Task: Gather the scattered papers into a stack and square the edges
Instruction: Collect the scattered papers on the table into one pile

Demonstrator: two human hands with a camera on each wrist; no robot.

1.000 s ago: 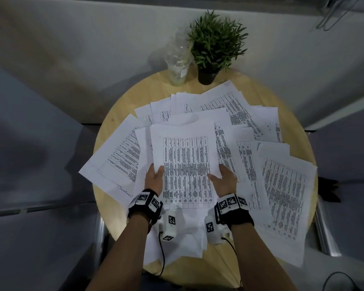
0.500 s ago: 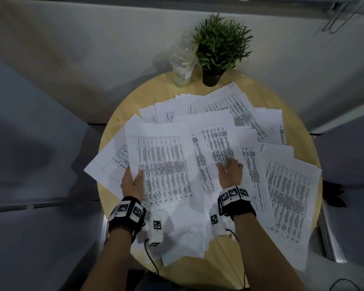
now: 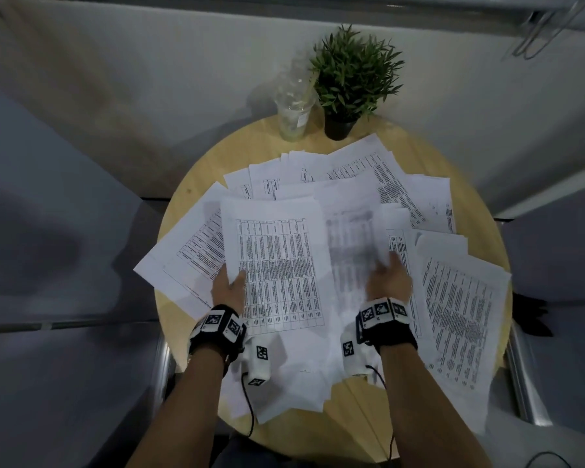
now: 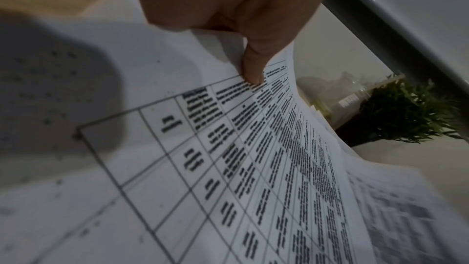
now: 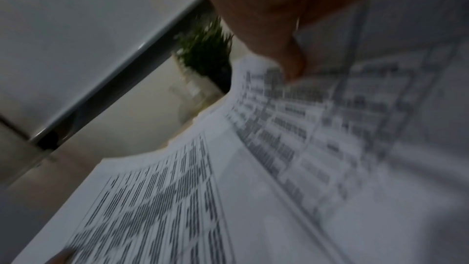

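Observation:
Many white printed sheets (image 3: 460, 315) lie fanned and overlapping over the round wooden table (image 3: 217, 157). My left hand (image 3: 232, 285) pinches the left edge of a sheet with a printed table (image 3: 277, 265), held over the pile. In the left wrist view the thumb (image 4: 251, 71) lies on top of that sheet (image 4: 253, 168); the fingers are hidden beneath. My right hand (image 3: 387, 275) pinches a second sheet (image 3: 352, 244), blurred, just right of the first. The right wrist view shows the thumb (image 5: 291, 63) on this blurred sheet (image 5: 317, 127).
A potted green plant (image 3: 352, 76) and a clear plastic cup (image 3: 293, 109) stand at the table's far edge, just behind the papers. Some sheets overhang the table's left, right and near rims. Grey walls or panels surround the table.
The right hand let go of the first sheet, moved onto another sheet and now has it in motion. The left hand kept its sheet, carrying it left over the pile.

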